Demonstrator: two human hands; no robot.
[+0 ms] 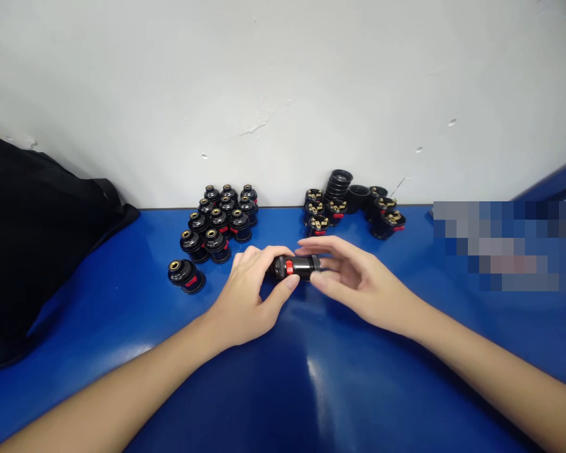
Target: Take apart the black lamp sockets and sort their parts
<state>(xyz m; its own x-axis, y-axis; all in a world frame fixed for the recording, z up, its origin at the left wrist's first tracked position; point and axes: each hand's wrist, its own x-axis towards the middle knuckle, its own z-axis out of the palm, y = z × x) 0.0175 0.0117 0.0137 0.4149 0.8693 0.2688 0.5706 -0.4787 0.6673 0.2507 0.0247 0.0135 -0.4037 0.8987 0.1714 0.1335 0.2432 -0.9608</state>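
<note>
A black cylindrical socket [302, 267] with a red switch lies on its side in the air or just over the blue table, between my hands. My left hand [259, 286] grips its rounded end, thumb below and fingers above. Around the socket's right end, my right hand [353, 277] curves with thumb and fingers apart; a slight blur hides whether the fingertips touch it. Nearest my left hand stands a single finished-looking black socket [186, 277] with a brass ring on top.
Several capped black sockets [217, 245] stand at the back left. Open socket bodies with brass contacts [385, 224] and stacked black rings [338, 185] stand back right, by the white wall [283, 94]. A black bag [42, 233] lies left; a pixelated patch covers something at right.
</note>
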